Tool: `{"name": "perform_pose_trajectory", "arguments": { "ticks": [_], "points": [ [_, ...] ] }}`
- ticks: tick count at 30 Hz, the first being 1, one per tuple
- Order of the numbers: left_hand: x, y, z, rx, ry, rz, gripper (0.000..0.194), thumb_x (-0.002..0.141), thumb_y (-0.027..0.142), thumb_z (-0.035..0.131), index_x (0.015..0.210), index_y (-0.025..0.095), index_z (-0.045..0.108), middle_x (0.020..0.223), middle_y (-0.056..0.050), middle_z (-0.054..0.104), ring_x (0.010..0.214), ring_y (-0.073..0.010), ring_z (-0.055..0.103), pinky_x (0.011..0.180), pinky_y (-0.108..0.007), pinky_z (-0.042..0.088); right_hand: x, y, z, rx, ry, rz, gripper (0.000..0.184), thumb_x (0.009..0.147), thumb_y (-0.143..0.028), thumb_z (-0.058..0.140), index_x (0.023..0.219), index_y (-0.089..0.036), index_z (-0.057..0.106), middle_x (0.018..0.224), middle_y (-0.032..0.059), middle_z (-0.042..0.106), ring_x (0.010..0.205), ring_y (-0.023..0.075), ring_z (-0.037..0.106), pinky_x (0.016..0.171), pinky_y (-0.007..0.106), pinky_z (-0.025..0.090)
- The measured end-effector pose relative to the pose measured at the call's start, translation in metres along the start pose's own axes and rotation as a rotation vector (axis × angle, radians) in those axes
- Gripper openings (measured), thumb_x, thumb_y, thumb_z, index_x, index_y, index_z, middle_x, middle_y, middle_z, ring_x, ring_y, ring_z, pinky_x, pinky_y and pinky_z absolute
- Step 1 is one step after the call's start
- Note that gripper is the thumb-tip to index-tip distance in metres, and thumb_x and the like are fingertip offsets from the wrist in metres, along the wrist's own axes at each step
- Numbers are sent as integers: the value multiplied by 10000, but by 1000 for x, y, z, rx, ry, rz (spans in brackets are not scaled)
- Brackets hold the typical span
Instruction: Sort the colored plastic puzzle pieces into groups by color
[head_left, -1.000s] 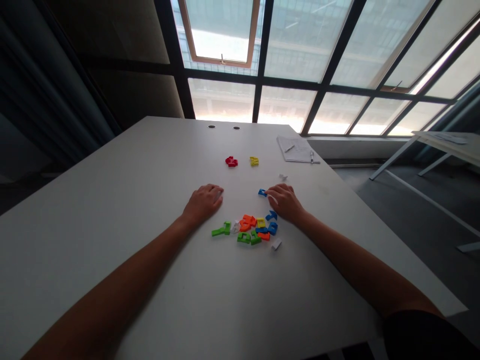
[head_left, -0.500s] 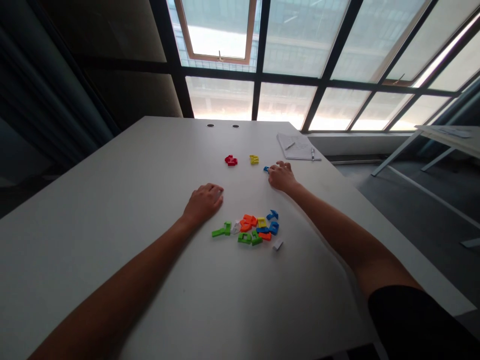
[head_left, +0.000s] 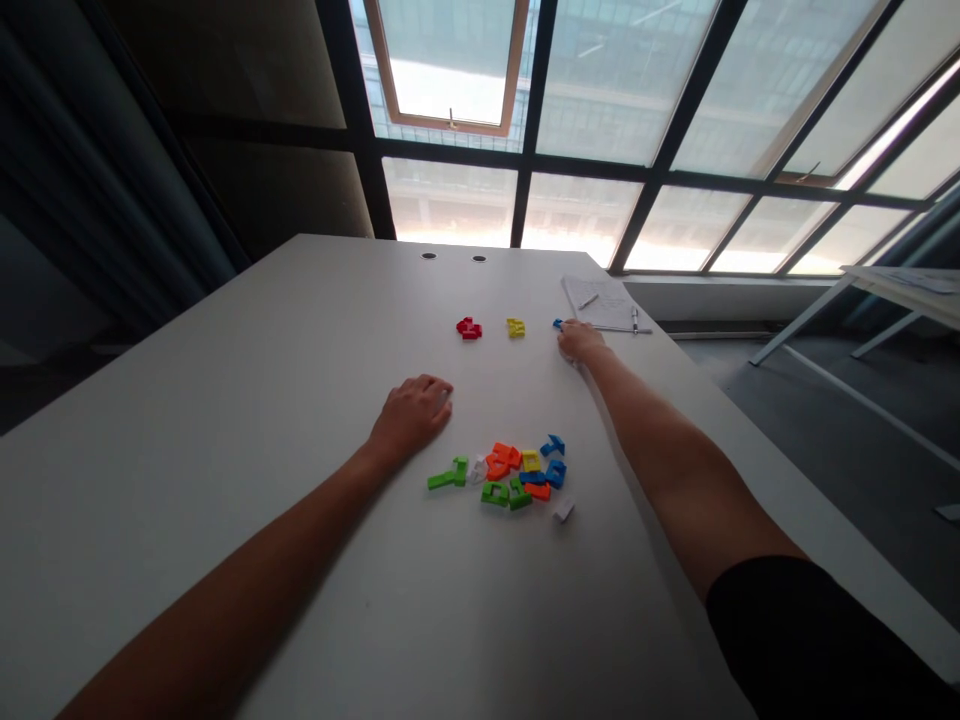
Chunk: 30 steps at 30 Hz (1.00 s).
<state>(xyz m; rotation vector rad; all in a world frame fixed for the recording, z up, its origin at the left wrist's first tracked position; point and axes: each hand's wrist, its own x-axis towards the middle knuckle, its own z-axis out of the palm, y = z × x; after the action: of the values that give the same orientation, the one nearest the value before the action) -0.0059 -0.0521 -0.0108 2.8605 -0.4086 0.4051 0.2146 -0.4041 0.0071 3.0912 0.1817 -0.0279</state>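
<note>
My right hand [head_left: 579,341] is stretched far out over the white table [head_left: 225,420], fingers closed on a small blue piece [head_left: 557,324] that rests at table level. That piece lies in a row with a yellow piece [head_left: 515,327] and a red piece [head_left: 469,328] to its left. My left hand [head_left: 411,413] rests on the table with its fingers curled down, holding nothing visible. Just right of and below it lies a pile of coloured pieces [head_left: 517,472]: green, orange, blue, yellow and white.
A sheet of paper [head_left: 604,300] with a pen [head_left: 634,320] lies at the table's far right, just beyond my right hand. Two cable holes [head_left: 453,257] sit near the far edge. Large windows rise behind. Another table [head_left: 911,285] stands to the right.
My right hand has carried the blue piece from beside the pile away to the far side, to the right of the yellow piece. My left hand has stayed in place.
</note>
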Motion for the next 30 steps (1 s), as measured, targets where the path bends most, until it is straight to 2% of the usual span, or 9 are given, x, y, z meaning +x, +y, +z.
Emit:
{"name": "perform_pose_trajectory", "arguments": {
  "ticks": [4, 8, 11, 15, 19, 22, 25, 28, 30],
  "points": [
    [-1, 1, -2, -3, 6, -5, 311, 988, 312, 545, 1238, 229, 710, 1282, -123, 714, 1164, -316, 652, 998, -490, 527, 2, 3, 4, 6, 15, -44, 511, 1035, -215, 387, 1497, -142, 593, 1581, 172, 562, 1376, 306, 579, 1161, 430, 424],
    [0, 1, -2, -2, 2, 2, 312, 992, 312, 541, 1238, 227, 713, 1277, -125, 716, 1159, -313, 655, 987, -488, 533, -3, 10, 6, 19, 47, -79, 582, 1027, -234, 406, 1598, -171, 497, 1694, 149, 422, 1406, 329, 563, 1192, 463, 411],
    [0, 1, -1, 0, -1, 0, 322, 994, 313, 535, 1247, 226, 714, 1287, -127, 715, 1168, -318, 652, 985, -496, 535, -15, 24, 15, 111, 161, -112, 598, 1033, -263, 397, 1604, -101, 473, 1699, 198, 394, 1448, 343, 536, 1201, 476, 419],
    [0, 1, -1, -10, 3, -7, 325, 991, 310, 538, 1252, 240, 718, 1294, -129, 714, 1182, -316, 647, 1001, -496, 530, -45, 50, 38, 312, 399, -152, 583, 1018, -303, 409, 1525, -50, 544, 1584, 239, 541, 1467, 345, 522, 1197, 501, 436],
    [0, 0, 0, -8, -3, -2, 331, 996, 315, 532, 1259, 236, 715, 1302, -123, 714, 1190, -314, 645, 1008, -492, 529, -80, 62, 52, 489, 603, 26, 561, 978, -316, 367, 1398, -84, 658, 1381, 221, 707, 1208, 323, 699, 1110, 473, 514],
    [-1, -1, 1, -1, -1, -3, 339, 1002, 317, 521, 1269, 230, 710, 1317, -123, 712, 1201, -317, 643, 1011, -493, 528, -106, 50, 47, 518, 688, -40, 417, 919, -305, 459, 1176, -136, 740, 1154, 185, 783, 961, 299, 741, 1004, 463, 555],
    [-1, -1, 1, -3, 1, -2, 346, 1004, 315, 517, 1279, 234, 711, 1328, -124, 710, 1206, -318, 644, 1014, -495, 530, -138, 28, 39, 516, 673, -289, 273, 937, -309, 498, 967, -201, 747, 962, 133, 779, 942, 290, 724, 986, 458, 540],
    [-1, -1, 0, -17, -4, -2, 355, 990, 309, 531, 1284, 239, 718, 1335, -130, 708, 1207, -326, 643, 1022, -509, 529, -171, 8, 32, 595, 524, -491, 272, 986, -355, 523, 876, -247, 747, 888, 94, 769, 908, 275, 714, 981, 460, 529],
    [-1, -1, 0, -25, -6, -6, 362, 980, 308, 539, 1285, 243, 724, 1338, -135, 706, 1205, -331, 641, 1030, -520, 527, -188, -1, 27, 658, 385, -604, 270, 995, -393, 553, 901, -259, 769, 905, 85, 776, 917, 276, 710, 963, 463, 528]
  ]
}}
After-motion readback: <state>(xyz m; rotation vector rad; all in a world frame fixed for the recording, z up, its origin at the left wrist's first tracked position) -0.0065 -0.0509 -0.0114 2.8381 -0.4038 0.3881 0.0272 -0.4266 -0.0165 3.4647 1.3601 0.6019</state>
